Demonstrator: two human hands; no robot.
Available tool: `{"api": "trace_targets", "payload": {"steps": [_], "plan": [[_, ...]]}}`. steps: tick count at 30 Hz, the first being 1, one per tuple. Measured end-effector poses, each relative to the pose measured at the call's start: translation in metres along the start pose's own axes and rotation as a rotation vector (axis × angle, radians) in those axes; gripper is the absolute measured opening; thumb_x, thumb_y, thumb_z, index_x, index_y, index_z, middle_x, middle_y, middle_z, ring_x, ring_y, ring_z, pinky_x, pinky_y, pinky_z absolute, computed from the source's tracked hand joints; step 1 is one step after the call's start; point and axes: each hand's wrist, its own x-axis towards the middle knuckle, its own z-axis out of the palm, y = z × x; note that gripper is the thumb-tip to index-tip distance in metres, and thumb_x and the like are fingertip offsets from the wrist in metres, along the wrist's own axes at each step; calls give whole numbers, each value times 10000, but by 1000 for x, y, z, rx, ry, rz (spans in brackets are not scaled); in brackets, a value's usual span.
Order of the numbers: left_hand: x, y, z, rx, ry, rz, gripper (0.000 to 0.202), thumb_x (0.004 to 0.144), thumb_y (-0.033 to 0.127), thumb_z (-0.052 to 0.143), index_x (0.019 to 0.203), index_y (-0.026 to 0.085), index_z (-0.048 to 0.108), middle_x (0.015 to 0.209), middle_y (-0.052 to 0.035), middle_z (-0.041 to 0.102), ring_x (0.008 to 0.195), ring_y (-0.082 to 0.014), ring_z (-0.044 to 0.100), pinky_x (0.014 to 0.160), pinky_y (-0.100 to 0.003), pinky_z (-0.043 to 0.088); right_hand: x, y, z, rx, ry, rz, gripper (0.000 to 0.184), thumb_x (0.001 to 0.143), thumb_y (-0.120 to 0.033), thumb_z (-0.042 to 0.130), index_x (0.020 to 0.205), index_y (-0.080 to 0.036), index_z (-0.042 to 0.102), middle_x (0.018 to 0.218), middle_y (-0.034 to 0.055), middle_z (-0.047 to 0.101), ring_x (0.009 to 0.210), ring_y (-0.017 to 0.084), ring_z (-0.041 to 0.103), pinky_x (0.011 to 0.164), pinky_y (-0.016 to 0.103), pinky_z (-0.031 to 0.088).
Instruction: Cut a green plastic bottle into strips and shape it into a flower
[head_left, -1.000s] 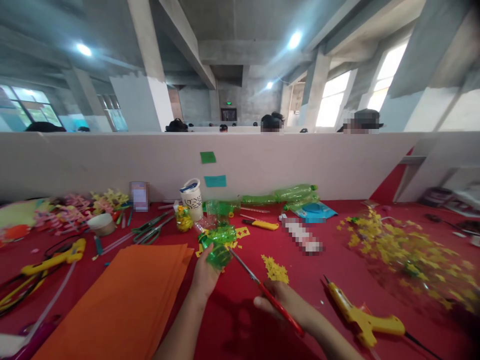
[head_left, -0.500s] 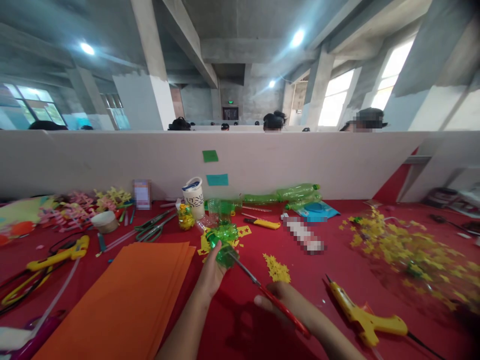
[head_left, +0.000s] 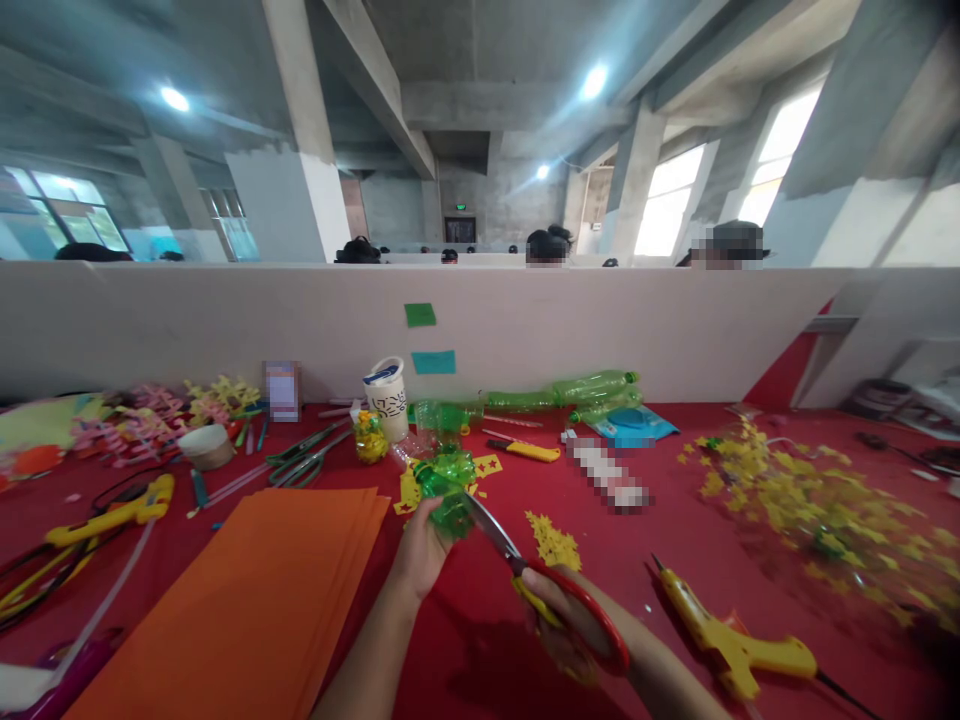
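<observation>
A piece of green plastic bottle (head_left: 451, 512) is held in my left hand (head_left: 421, 545), its fingers wrapped around the lower side. My right hand (head_left: 562, 610) grips red-and-yellow-handled scissors (head_left: 499, 530). Their blade tips reach the right edge of the bottle piece; whether they bite into it I cannot tell. Just right of the blades lies a pile of small yellow stars (head_left: 555, 540). Behind the bottle piece are more cut green bottle parts and yellow sheets with star-shaped holes (head_left: 489, 465).
Orange sheets (head_left: 232, 600) are stacked at left. A yellow glue gun (head_left: 727, 630) lies at right, near a mass of yellow star decorations (head_left: 817, 500). Farther back are a utility knife (head_left: 529, 450), green scissors (head_left: 307, 458), a white cup (head_left: 385, 395) and green bottles (head_left: 555, 392) along the partition (head_left: 600, 320).
The scissors have turned in my right hand, so their blade faces and red-and-yellow handles now show broadly. My left hand stays nearly in place with the bottle piece.
</observation>
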Motion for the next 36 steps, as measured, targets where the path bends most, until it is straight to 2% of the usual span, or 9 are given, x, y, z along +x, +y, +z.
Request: {"api": "trace_targets", "payload": {"steps": [7, 16, 23, 25, 27, 30, 32, 36], "plan": [[3, -6, -4, 26, 69, 10, 117, 784, 148, 536, 848, 109, 625, 742, -78, 706, 655, -183, 668, 636, -301, 542, -2, -8, 0, -121, 6, 51, 544, 763, -701, 446, 659, -171, 509, 371, -62, 379, 315, 75, 386, 321, 167, 259], [6, -9, -2, 40, 127, 73, 136, 818, 203, 513, 872, 126, 612, 713, -63, 701, 647, -183, 673, 558, -267, 522, 9, 8, 3, -154, 24, 58, 555, 718, -721, 486, 637, -171, 485, 380, -69, 370, 330, 77, 385, 312, 171, 266], [-2, -2, -1, -26, 35, -4, 166, 743, 85, 509, 852, 106, 632, 752, -86, 714, 736, -219, 681, 701, -348, 537, 5, 1, 3, -156, 62, 63, 552, 742, -718, 452, 637, -176, 486, 405, -49, 381, 341, 82, 387, 346, 184, 283], [-4, 1, -2, -59, -28, -16, 189, 756, 127, 524, 909, 114, 633, 812, -97, 719, 786, -239, 679, 718, -372, 535, 4, 0, 2, -195, 73, 51, 549, 742, -715, 454, 633, -178, 477, 440, -35, 394, 375, 90, 406, 377, 195, 304], [-5, 3, -3, -75, -79, -14, 218, 795, 240, 541, 959, 125, 626, 866, -108, 717, 815, -253, 675, 700, -375, 536, 5, 1, 0, -262, 88, 29, 542, 735, -708, 476, 617, -179, 448, 477, -27, 396, 410, 94, 413, 405, 201, 312], [-2, 2, -5, -44, -39, -34, 249, 794, 322, 571, 936, 126, 625, 813, -101, 714, 784, -246, 679, 624, -330, 532, 8, 5, -2, -355, 105, 17, 538, 728, -691, 503, 596, -179, 402, 507, -36, 366, 444, 81, 380, 413, 191, 285], [1, 1, -8, -16, 8, -61, 211, 777, 274, 577, 901, 110, 628, 764, -103, 710, 766, -244, 680, 576, -301, 519, 10, 7, -3, -388, 109, 19, 528, 729, -672, 518, 591, -176, 398, 523, -41, 359, 461, 76, 378, 409, 180, 277], [5, -1, -12, -14, -21, -70, 198, 770, 223, 530, 882, 93, 630, 777, -123, 713, 794, -257, 678, 577, -308, 518, 12, 10, -3, -364, 88, 48, 487, 734, -632, 540, 613, -176, 417, 512, -48, 384, 435, 75, 408, 391, 173, 291]]}}
